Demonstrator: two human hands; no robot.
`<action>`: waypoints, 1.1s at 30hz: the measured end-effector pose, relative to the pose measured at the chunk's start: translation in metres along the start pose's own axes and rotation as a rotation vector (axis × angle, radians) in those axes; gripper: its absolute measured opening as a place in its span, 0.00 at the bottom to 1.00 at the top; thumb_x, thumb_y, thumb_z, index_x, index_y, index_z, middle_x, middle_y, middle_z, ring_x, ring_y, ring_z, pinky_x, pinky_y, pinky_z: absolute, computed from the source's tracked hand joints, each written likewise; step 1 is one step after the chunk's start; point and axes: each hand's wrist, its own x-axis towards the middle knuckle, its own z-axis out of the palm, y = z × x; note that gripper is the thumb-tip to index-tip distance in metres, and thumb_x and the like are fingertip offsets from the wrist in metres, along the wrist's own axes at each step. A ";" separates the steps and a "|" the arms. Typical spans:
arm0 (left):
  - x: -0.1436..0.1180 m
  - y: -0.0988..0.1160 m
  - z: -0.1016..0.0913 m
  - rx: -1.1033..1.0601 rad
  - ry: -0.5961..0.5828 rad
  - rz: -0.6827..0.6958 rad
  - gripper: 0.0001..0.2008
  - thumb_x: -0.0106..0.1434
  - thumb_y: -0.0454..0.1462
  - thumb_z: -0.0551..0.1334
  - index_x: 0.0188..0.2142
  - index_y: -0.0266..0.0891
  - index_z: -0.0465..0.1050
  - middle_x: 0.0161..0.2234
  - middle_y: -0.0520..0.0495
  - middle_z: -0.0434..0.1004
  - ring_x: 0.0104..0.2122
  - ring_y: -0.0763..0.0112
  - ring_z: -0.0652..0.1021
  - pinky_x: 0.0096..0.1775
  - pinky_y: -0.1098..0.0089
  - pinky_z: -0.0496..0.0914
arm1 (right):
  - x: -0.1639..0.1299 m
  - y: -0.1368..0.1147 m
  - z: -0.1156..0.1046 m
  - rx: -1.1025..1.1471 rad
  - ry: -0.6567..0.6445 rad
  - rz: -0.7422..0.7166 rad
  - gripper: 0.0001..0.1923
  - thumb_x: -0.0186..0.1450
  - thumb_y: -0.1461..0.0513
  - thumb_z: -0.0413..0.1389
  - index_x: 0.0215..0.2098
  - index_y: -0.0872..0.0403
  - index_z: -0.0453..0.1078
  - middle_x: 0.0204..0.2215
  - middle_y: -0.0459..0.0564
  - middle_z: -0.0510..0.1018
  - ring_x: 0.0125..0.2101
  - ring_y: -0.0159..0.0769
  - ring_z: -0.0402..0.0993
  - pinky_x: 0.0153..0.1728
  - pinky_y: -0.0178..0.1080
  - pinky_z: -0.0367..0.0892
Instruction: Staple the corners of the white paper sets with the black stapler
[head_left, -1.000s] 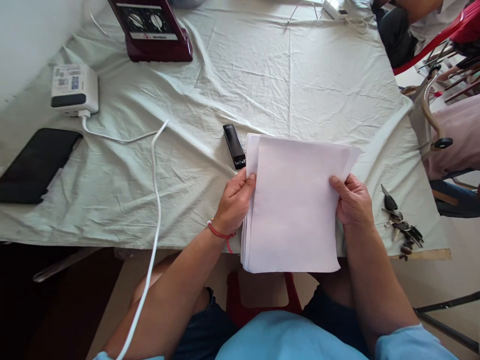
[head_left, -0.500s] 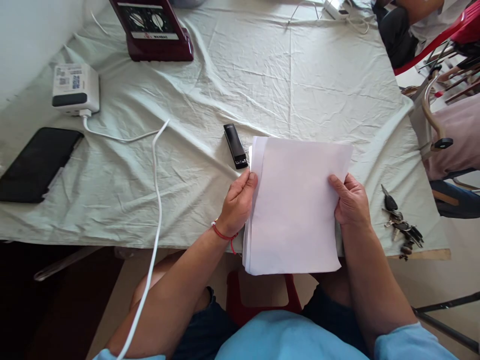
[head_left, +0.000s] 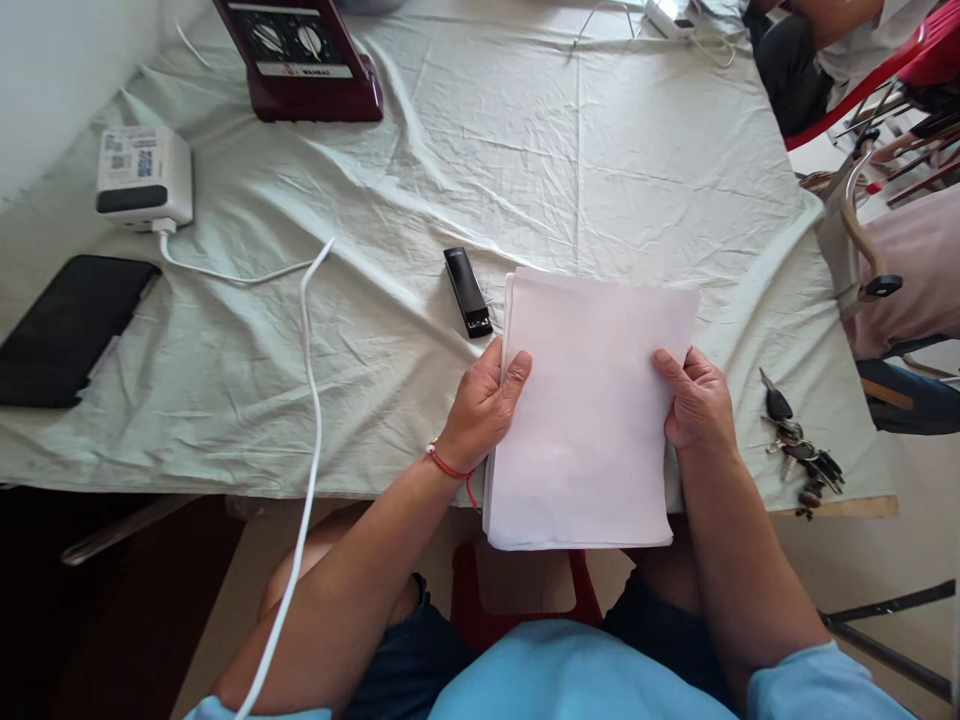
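Left hand [head_left: 489, 400] and right hand [head_left: 702, 402] gripped the paper [head_left: 589, 430] by opposite sides, thumbs [head_left: 517, 372] on top, presumably to keep it square; it was just beside the stapler [head_left: 467, 292], partly overhanging the worktop [head_left: 667, 170].

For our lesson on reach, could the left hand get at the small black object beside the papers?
Likely yes: the black object lies just beyond the left hand, nothing between, though that hand grips the papers.
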 end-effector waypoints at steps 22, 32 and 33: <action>-0.002 0.000 -0.001 0.098 0.086 0.049 0.23 0.76 0.56 0.59 0.41 0.41 0.80 0.39 0.46 0.83 0.41 0.64 0.81 0.48 0.63 0.77 | -0.005 -0.002 -0.002 -0.037 -0.088 0.153 0.23 0.58 0.50 0.76 0.47 0.51 0.82 0.44 0.51 0.88 0.42 0.42 0.86 0.49 0.46 0.83; 0.002 -0.004 -0.005 -0.056 0.024 0.001 0.21 0.74 0.51 0.65 0.58 0.42 0.79 0.58 0.41 0.84 0.60 0.54 0.81 0.64 0.53 0.74 | -0.007 -0.005 -0.002 -0.062 -0.132 0.187 0.23 0.58 0.49 0.75 0.47 0.49 0.82 0.43 0.49 0.88 0.39 0.41 0.86 0.46 0.44 0.84; 0.004 -0.005 -0.007 -0.087 0.054 -0.010 0.21 0.73 0.51 0.66 0.58 0.42 0.79 0.57 0.41 0.85 0.60 0.53 0.82 0.63 0.52 0.76 | -0.008 -0.005 -0.002 -0.064 -0.151 0.202 0.22 0.58 0.49 0.75 0.47 0.48 0.82 0.43 0.49 0.88 0.40 0.41 0.86 0.46 0.44 0.83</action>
